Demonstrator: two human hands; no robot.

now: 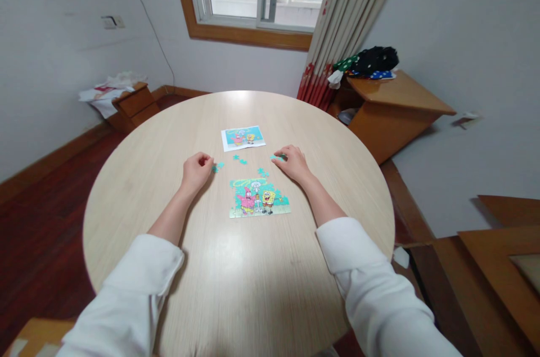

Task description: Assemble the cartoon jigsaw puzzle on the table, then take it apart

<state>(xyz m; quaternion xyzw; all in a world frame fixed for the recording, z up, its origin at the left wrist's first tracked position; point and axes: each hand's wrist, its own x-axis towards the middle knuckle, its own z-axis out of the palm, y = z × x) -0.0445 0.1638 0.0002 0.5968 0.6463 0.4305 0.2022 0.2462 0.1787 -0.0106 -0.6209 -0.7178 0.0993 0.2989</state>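
A jigsaw puzzle [247, 199] with cartoon figures lies mostly assembled in the middle of the table, its upper right edge ragged. My left hand [198, 170] rests to the upper left of it, fingers curled and pinched together; whatever is in them is hidden. Just beside those fingertips lie loose turquoise pieces [218, 167]. On the other side, my right hand [294, 162] has thumb and forefinger closed about a turquoise puzzle piece [275, 158], partly covered by the fingers. More loose pieces [240, 159] lie between the hands, and others [262, 172] sit just above the puzzle.
Behind the pieces lies a printed reference picture [243, 138] on white paper. The round wooden table [139, 177] carries all of this. Beyond it stand a small cabinet [400, 93] with cloths on top, a curtain [337, 25] and, at left, a low drawer unit [135, 104].
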